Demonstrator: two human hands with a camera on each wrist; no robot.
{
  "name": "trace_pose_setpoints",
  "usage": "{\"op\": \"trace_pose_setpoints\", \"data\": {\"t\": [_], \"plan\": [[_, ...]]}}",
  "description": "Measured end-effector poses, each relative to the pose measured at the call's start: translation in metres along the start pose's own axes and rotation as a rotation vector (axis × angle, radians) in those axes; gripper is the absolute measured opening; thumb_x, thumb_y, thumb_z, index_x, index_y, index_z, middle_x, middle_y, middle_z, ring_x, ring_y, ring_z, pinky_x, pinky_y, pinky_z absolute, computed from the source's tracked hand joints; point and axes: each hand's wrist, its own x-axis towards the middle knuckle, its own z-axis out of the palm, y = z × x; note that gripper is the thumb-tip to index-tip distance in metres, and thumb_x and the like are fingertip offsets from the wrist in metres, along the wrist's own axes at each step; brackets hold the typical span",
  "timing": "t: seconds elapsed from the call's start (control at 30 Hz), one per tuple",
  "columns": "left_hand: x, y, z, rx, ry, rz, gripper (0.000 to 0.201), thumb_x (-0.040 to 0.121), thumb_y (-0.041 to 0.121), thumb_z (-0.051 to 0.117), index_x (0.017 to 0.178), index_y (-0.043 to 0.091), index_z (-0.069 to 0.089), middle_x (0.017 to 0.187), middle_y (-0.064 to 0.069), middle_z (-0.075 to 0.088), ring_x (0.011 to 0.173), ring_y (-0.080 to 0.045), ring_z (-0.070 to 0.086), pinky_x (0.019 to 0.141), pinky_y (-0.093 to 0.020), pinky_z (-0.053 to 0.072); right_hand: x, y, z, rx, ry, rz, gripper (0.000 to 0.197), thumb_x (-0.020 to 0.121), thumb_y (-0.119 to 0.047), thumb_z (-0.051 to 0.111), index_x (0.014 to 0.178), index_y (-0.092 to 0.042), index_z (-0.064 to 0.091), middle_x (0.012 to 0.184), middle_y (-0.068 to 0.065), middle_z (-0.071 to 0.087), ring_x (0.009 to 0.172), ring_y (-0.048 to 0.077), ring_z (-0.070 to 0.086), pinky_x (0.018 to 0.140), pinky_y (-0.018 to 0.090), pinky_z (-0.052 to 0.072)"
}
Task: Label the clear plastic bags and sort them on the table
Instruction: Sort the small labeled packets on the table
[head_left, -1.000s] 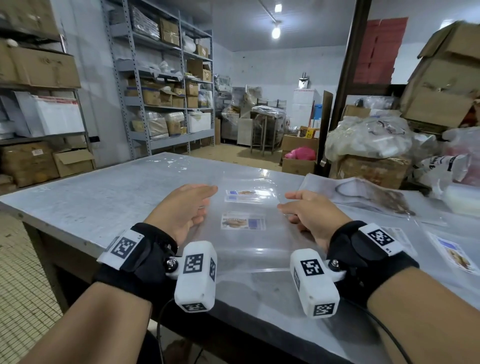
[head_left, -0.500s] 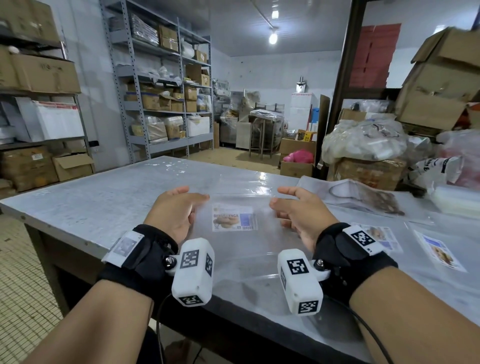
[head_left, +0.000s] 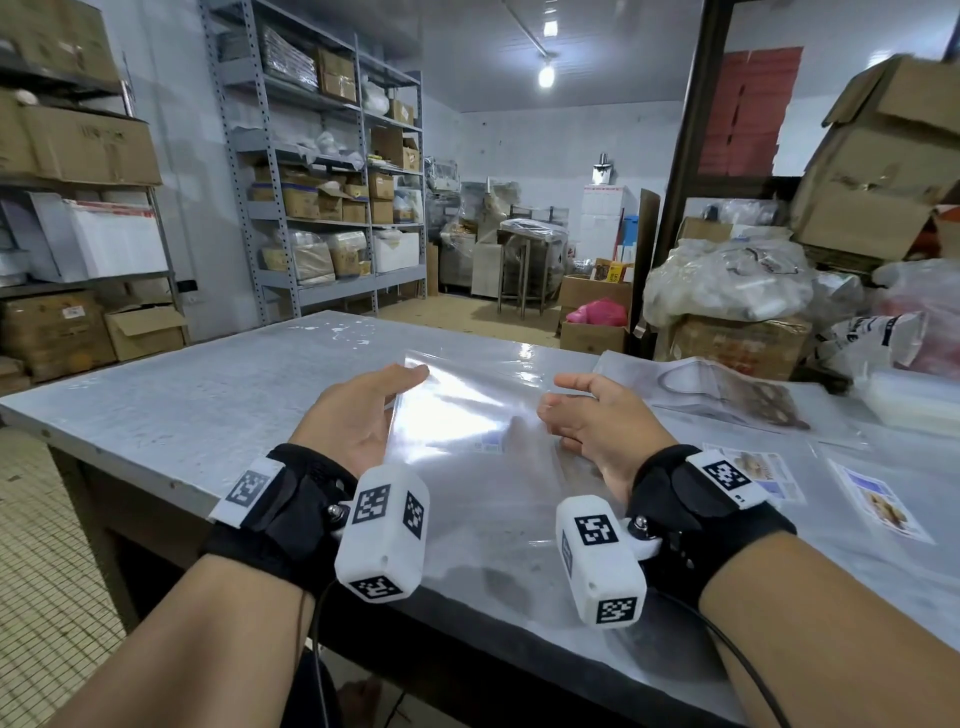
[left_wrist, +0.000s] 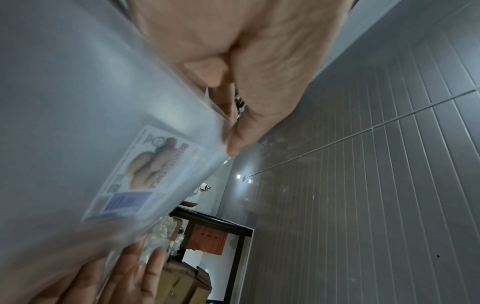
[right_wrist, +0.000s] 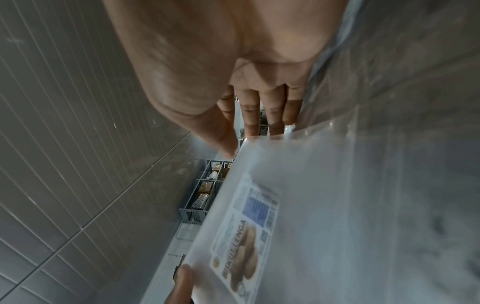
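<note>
Head view's glare washes over the one bag (head_left: 467, 410) mid-frame — wrist views show its one label (left_wrist: 140, 174); left hand (head_left: 358, 415) pinches it, right hand (head_left: 597, 421) — cannot tell.

Bag (head_left: 467, 410) clear, glossy; its label (right_wrist: 246, 236) white with brown biscuit photo and blue block. Table (head_left: 208, 395) under bag mottled grey. Wrist straps (head_left: 291, 504) black; markers (head_left: 387, 506) white with black squares.

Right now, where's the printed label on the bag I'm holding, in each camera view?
Head: label low centre on the clear bag, mostly lost in glare.
Left wrist: label lower left.
Right wrist: label lower centre.
Shared landmark: panelled ceiling.
</note>
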Motion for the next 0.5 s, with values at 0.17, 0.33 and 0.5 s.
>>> {"op": "trace_pose_setpoints", "data": {"t": [0.17,0.33,0.5], "plan": [[0.004,-0.006,-0.001,0.063,-0.008,0.036,0.126,0.031,0.050,0.103,0.142,0.015,0.055,0.153,-0.006,0.049,0.143,-0.031,0.042,0.116,-0.054,0.033,0.001,0.001,0.002,-0.016,-0.010,-0.025,0.038,0.086,-0.006,0.076,0.118,-0.022,0.062,0.120,0.007,0.066,0.101,0.018,0.064,0.085,0.028,0.049],[-0.006,-0.005,0.009,0.083,0.002,-0.010,0.083,0.076,0.030,0.087,0.144,0.005,0.048,0.136,-0.017,0.062,0.115,-0.035,0.066,0.091,-0.051,0.056,-0.001,-0.001,0.004,-0.012,-0.017,-0.040,0.034,0.086,-0.004,0.075,0.109,-0.026,0.063,0.121,0.008,0.067,0.108,0.023,0.066,0.098,0.041,0.052],[-0.012,-0.003,0.019,0.117,0.013,0.059,0.045,0.097,0.017,0.067,0.138,0.010,0.049,0.131,-0.020,0.064,0.113,-0.037,0.067,0.088,-0.050,0.058,-0.004,-0.005,0.002,0.051,0.022,-0.061,0.045,0.087,0.000,0.073,0.124,-0.021,0.057,0.128,0.003,0.058,0.113,0.022,0.063,0.089,0.032,0.054]]}}
